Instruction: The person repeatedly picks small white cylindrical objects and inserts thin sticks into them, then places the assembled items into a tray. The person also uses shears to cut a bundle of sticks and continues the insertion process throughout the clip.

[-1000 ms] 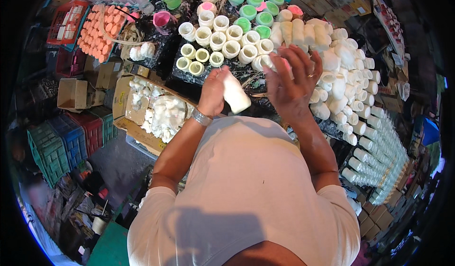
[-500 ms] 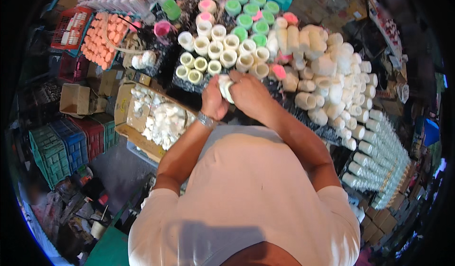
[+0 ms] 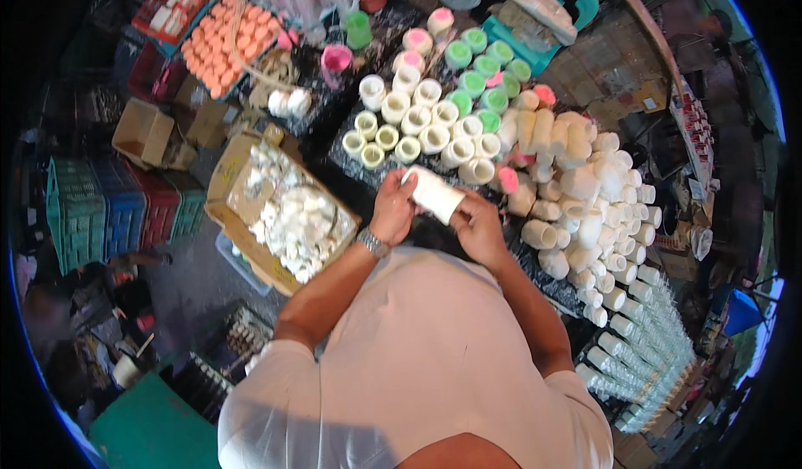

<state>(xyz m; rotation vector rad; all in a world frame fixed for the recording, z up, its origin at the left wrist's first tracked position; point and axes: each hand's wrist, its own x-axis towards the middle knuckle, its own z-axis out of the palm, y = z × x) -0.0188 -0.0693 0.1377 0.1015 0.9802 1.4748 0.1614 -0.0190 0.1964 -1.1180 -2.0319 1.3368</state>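
Observation:
My left hand (image 3: 394,210) and my right hand (image 3: 479,225) hold a cream-white cylinder (image 3: 436,195) between them, in front of my chest. It lies slanted, its left end higher, with my fingers closed around each end. Just beyond it stand several open cream cups (image 3: 415,120) with thick walls, packed close on a black plastic-covered table (image 3: 338,158). Behind these are similar cups holding green material (image 3: 484,76) and a few with pink material (image 3: 418,40). To the right of my right hand lies a heap of cream cylinders and cups (image 3: 585,189).
At the left, a cardboard box (image 3: 224,192) holds white scraps (image 3: 301,223). Farther left stand stacked plastic crates (image 3: 125,210). Orange pieces (image 3: 225,47) fill a tray at the far left. Long clear-wrapped rows (image 3: 643,360) stand at the right. A pink cup (image 3: 337,61) and a green cup (image 3: 358,29) stand at the back.
The white piece, bunched up and mostly covered by my hands before, is now stretched out as a cylinder. My hands have moved apart and nearer my body. The whole view has shifted.

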